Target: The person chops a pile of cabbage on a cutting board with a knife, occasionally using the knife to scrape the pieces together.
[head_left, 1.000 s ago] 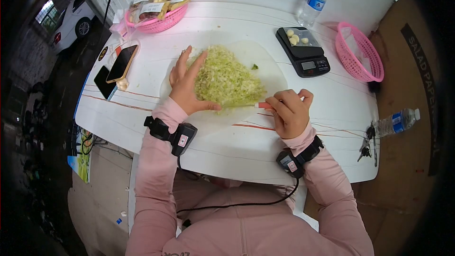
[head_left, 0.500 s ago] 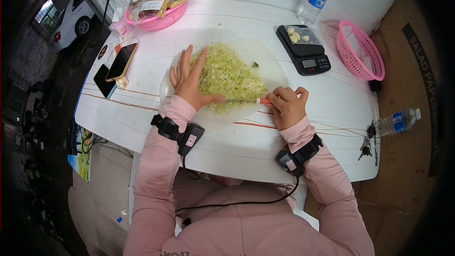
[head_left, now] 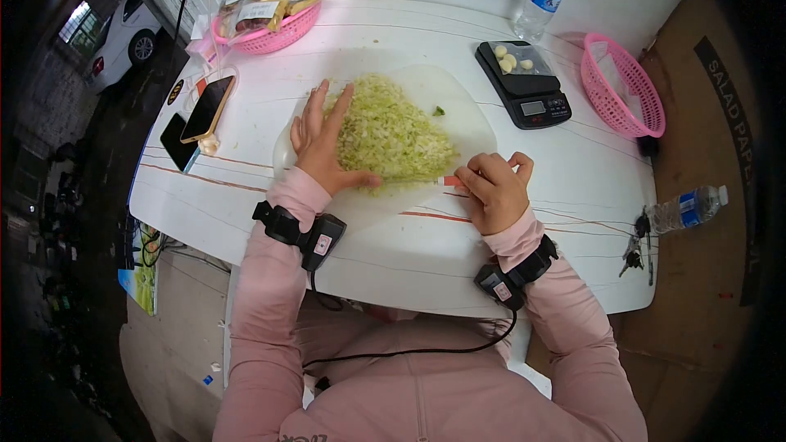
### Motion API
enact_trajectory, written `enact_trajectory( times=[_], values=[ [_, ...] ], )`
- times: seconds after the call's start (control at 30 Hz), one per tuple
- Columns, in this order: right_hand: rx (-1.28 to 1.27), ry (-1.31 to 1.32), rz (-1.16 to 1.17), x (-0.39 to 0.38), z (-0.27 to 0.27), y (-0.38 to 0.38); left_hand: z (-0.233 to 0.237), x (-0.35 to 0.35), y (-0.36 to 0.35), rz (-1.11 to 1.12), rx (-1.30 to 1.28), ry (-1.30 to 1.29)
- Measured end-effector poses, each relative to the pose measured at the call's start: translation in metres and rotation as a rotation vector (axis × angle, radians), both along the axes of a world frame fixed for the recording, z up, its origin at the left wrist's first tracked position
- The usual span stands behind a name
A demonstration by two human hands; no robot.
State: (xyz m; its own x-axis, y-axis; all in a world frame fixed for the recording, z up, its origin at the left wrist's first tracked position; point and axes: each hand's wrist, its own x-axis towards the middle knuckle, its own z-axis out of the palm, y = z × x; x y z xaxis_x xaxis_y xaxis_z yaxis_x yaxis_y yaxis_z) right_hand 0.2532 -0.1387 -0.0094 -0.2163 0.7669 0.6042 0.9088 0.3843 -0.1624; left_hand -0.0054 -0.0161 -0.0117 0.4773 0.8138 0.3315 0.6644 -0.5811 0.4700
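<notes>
A heap of finely chopped pale green vegetable, seemingly cabbage (head_left: 389, 127), lies on a translucent white cutting board (head_left: 471, 119). Along the heap's near edge runs a thin knife with a red handle (head_left: 450, 182), its blade pointing left. My right hand (head_left: 499, 192) is closed around that handle. At the heap's left side rests my left hand (head_left: 323, 143), fingers spread and stretched away from me, with the thumb reaching right to the tip end of the blade. A dark green scrap (head_left: 439, 111) sits apart on the board's right part.
Behind on the right stand a black kitchen scale (head_left: 532, 110) with bagged garlic cloves, a water bottle (head_left: 540, 4) and a pink basket (head_left: 614, 98). Another pink basket (head_left: 282, 37) holds food packets at back left. Two phones (head_left: 209, 110) lie left; keys (head_left: 634, 250) and a second bottle (head_left: 688, 209) lie right.
The knife has come slightly toward me along the heap's near edge, with my right hand still on it. My left hand has shifted a little left.
</notes>
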Motion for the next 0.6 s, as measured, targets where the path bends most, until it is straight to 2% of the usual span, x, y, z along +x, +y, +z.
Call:
enact_trajectory(
  times=[0.07, 0.2, 0.4, 0.6],
  values=[
    [-0.098, 0.025, -0.009, 0.004, -0.014, 0.003, 0.001, 0.002, 0.000, -0.004, 0.029, -0.032],
    [-0.088, 0.029, -0.025, 0.001, -0.010, 0.003, 0.003, 0.002, 0.000, -0.005, 0.063, -0.035],
    [0.081, 0.040, -0.033, -0.005, 0.009, -0.001, 0.005, -0.003, 0.002, -0.043, 0.109, -0.099],
    [-0.052, 0.016, -0.058, 0.003, -0.013, 0.006, -0.005, 0.006, 0.001, 0.020, 0.057, -0.071]
  ],
)
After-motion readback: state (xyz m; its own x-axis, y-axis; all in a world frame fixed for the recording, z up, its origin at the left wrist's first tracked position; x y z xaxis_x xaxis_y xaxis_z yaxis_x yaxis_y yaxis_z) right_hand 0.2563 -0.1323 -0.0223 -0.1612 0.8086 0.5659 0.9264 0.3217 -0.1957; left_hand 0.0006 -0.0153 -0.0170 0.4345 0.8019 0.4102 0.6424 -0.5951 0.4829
